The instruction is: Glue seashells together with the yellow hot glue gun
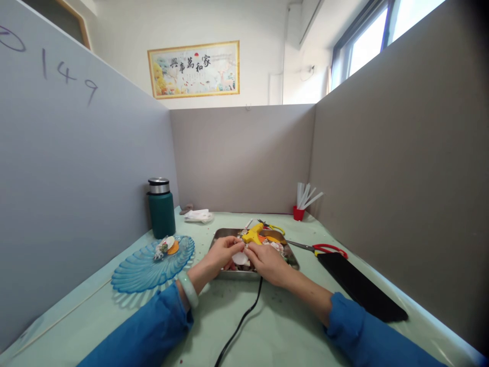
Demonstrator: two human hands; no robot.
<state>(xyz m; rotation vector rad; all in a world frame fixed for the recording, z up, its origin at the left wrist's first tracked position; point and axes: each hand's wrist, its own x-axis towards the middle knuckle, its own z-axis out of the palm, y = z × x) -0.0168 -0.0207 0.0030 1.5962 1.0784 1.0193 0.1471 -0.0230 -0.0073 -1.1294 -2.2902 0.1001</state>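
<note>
High beyond the hands, a pale room wall (pixel 260 30) carries a long gold-bordered banner (pixel 193 70) with dark brush characters, and daylight enters through a dark-framed window (pixel 367 48) up to their right. Smooth grey partitions enclose them left (pixel 95 153), right (pixel 389 153) and ahead (pixel 244 158). Beneath the hands, the bench (pixel 290 316) has a pale green covering, flecked with small specks.

To the left of the hands lies a translucent blue, fluted plate (pixel 133 272) bearing a cluster of white, grey and orange shell-like pieces (pixel 164 248); a dark green bottle with a steel collar (pixel 161 211) stands behind it. To their right are a flat black slab (pixel 359 285) and red-handled scissors (pixel 330 248).

Directly under the hands sits a shallow rectangular metal tray (pixel 240 275) of mixed small pieces. A yellow glue gun (pixel 253 234) rests in it just beyond the fingers; a black cord (pixel 244 318) runs back between the forearms.

The left hand (pixel 222 252) and right hand (pixel 267 261) meet over the tray, fingers bent and tips together; whether they pinch a small piece, I cannot tell. Fine handling here calls for light fingertip pressure, wrists steadied near the tray rim, and skin kept clear of the glue gun's nozzle, which may be hot. Just below the fingertips, inside the tray, lies a pale fan-like shell (pixel 240 258).
</note>
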